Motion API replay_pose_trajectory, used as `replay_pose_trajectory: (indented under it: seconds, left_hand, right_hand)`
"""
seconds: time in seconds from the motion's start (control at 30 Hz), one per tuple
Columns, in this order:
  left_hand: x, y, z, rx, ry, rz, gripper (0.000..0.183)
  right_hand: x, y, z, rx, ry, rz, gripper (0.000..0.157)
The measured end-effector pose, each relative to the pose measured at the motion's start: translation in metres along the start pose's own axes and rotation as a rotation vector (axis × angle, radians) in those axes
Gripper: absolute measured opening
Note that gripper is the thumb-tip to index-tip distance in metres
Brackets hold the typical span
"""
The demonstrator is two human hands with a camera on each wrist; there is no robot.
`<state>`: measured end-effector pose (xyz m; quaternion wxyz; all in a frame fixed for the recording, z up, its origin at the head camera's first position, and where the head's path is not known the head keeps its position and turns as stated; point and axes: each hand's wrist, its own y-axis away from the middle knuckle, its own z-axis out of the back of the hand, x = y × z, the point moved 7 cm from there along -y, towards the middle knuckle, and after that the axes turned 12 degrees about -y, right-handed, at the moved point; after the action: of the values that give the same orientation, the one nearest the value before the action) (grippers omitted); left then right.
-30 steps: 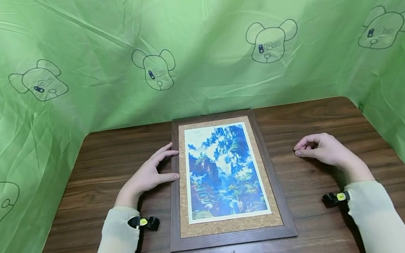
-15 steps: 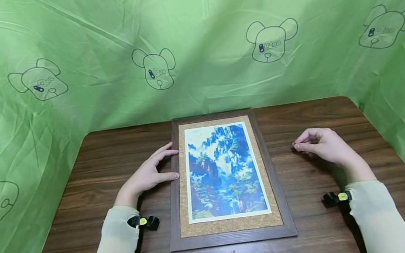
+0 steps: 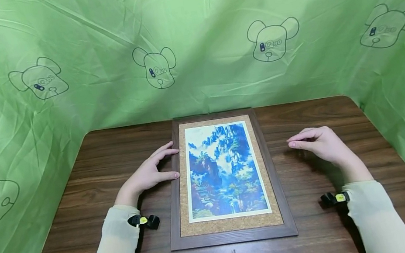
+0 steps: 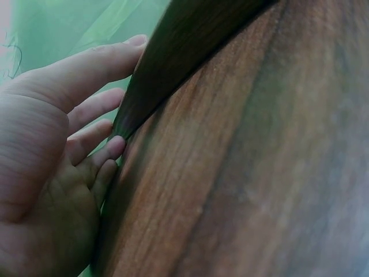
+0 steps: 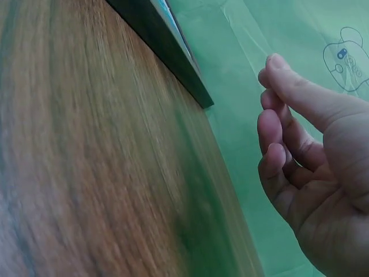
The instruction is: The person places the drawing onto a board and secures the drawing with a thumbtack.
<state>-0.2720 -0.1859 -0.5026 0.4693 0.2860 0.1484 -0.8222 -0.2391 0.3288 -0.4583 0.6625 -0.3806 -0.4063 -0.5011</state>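
Note:
A dark brown wooden frame point(image 3: 173, 219) lies on the table. Inside it is a cork board point(image 3: 230, 224), bearing a blue landscape picture point(image 3: 225, 171) with a white border. At the frame's left side, my left hand point(image 3: 146, 171) rests with thumb and fingertips against the edge, spread apart; the left wrist view shows this hand point(image 4: 52, 133) beside the frame's side point(image 4: 167, 57). My right hand point(image 3: 322, 143) hovers over the table to the right of the frame, apart from it. Its thumb and index fingertips point(image 5: 278, 62) meet, the other fingers curl, and nothing shows between them.
A brown wood-grain table point(image 3: 112, 158) lies under everything. Green cloth point(image 3: 192, 35) printed with bear-head outlines hangs behind and on both sides, close to the frame's far edge. Each wrist wears a small black camera point(image 3: 153, 222).
My right hand has risen slightly and shifted left, with thumb and fingers extending more toward the frame. The left hand, the frame and the picture stay in place.

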Motion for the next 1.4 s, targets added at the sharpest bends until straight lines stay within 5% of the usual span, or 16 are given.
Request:
replay_pose_trajectory:
  seconds: [0.37,0.57,0.97,1.17,1.4]
  left_hand:
    - [0.003,0.003,0.004,-0.001,-0.001,0.015,0.073]
    - [0.002,0.002,0.006,-0.007,-0.010,0.011,0.072]
    - [-0.002,0.006,0.002,-0.015,0.010,0.006,0.073]
    - [-0.002,0.006,-0.002,-0.008,0.019,0.010,0.073]
    - [-0.003,0.002,0.000,-0.016,0.024,0.012,0.072]
  right_hand:
    - [0.011,-0.012,-0.015,0.000,0.090,0.131,0.021]
    - [0.012,-0.015,-0.023,0.020,0.090,0.106,0.023]
    - [0.020,-0.027,-0.059,0.078,-0.082,0.025,0.022]
    - [0.027,-0.055,-0.085,0.136,-0.142,0.012,0.026]
    - [0.036,-0.106,-0.116,0.273,-0.069,-0.013,0.029]
